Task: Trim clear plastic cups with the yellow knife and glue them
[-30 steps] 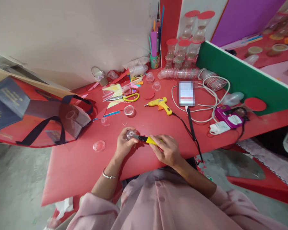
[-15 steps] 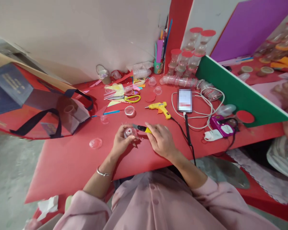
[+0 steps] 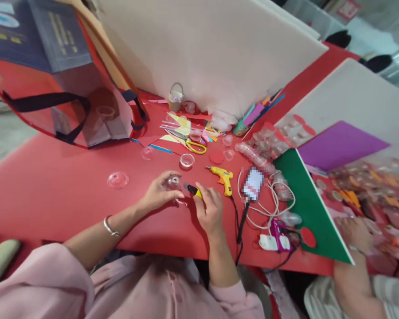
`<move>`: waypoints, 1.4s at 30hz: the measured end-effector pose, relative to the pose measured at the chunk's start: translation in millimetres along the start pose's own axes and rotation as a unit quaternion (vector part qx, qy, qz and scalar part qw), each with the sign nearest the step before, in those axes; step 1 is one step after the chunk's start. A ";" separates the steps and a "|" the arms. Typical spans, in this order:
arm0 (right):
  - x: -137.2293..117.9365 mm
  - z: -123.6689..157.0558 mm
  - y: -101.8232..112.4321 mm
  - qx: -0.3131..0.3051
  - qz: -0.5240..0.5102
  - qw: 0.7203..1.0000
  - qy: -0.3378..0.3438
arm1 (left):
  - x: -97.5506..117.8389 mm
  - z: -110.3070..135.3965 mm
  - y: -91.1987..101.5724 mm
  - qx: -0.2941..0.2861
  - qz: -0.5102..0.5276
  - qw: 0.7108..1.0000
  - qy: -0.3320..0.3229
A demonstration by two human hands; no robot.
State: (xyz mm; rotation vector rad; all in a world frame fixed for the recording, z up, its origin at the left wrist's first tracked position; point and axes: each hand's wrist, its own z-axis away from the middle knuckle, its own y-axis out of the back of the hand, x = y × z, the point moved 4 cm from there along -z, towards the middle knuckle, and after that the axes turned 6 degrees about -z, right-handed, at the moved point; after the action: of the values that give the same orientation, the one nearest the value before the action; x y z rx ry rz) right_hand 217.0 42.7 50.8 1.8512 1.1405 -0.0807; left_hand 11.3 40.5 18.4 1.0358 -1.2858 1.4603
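Dome of clear plastic [image 3: 173,180] sits in the left hand [image 3: 159,191] over the red counter [image 3: 69,195], thumb and fingers curved around its sides and parted only by its width. The right hand [image 3: 209,206] has a closed grip on the handle of a black-and-yellow utility knife [image 3: 192,189], whose blade points at the dome from just beside it. I judge the cutting to be partway: dome and knife are both in hand, neither set down. A ragged clear edge [image 3: 180,202] shows below the left thumb, but blur hides whether it is the dome's rim or an offcut. A clear cup [image 3: 186,161] beyond the hands and a wide-rimmed clear piece [image 3: 118,179] off to the left lie apart, unjoined. The yellow glue gun [image 3: 223,178] rests in neither hand. Farther back, red-capped clear containers [image 3: 266,138] look finished by comparison.
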 end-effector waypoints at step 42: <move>-6.1 1.5 -4.0 -0.035 -0.032 0.998 0.029 | 8.8 -0.1 3.3 0.033 -0.103 0.994 -0.029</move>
State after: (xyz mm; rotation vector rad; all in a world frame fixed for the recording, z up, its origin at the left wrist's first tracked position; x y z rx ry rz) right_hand 211.2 38.1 50.2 1.7658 1.2268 -0.0227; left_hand 5.9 41.3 26.1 1.2255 -1.1400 1.3304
